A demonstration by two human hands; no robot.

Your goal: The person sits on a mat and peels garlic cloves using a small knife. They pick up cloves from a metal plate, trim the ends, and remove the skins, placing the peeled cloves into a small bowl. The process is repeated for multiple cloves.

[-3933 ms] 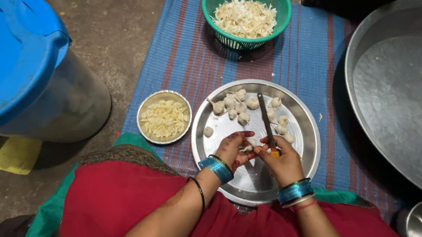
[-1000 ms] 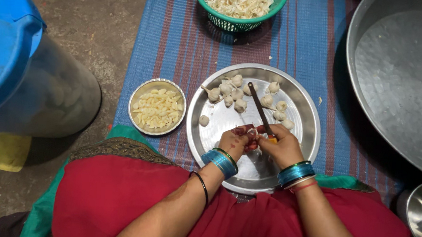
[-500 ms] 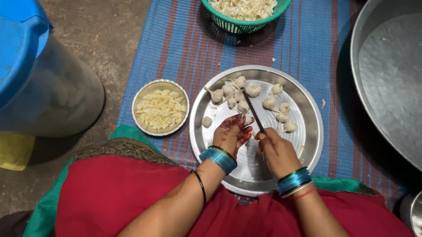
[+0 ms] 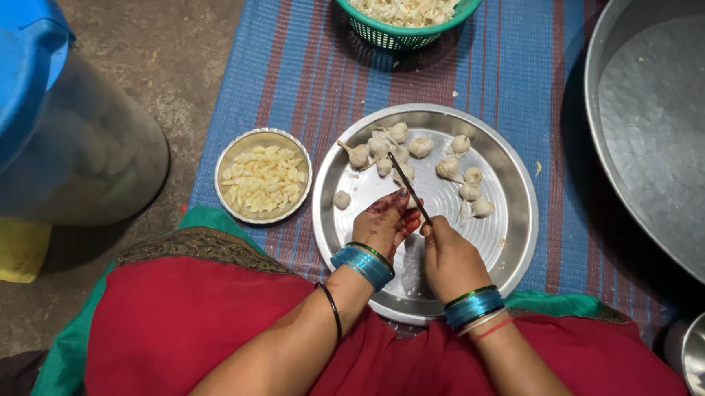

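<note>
Over the near part of a round steel plate [image 4: 507, 232], my left hand [image 4: 384, 222] pinches a small garlic clove at its fingertips. My right hand [image 4: 449, 261] grips a thin dark knife [image 4: 406, 185], whose blade angles up and to the left from the clove. Several unpeeled garlic cloves [image 4: 421, 147] lie scattered across the far half of the plate. One clove [image 4: 342, 199] lies alone at the plate's left side. Both wrists wear blue bangles.
A small steel bowl of peeled cloves [image 4: 263, 176] stands left of the plate. A green basket of garlic skins [image 4: 403, 5] is at the back. A very large steel pan [image 4: 674, 136] fills the right, a blue-lidded drum [image 4: 40, 105] the left. A striped blue mat [image 4: 295, 64] lies underneath.
My hands have stayed over the near part of the plate; the knife now angles further left and my left fingers have closed on a clove. The cloves on the plate look unchanged.
</note>
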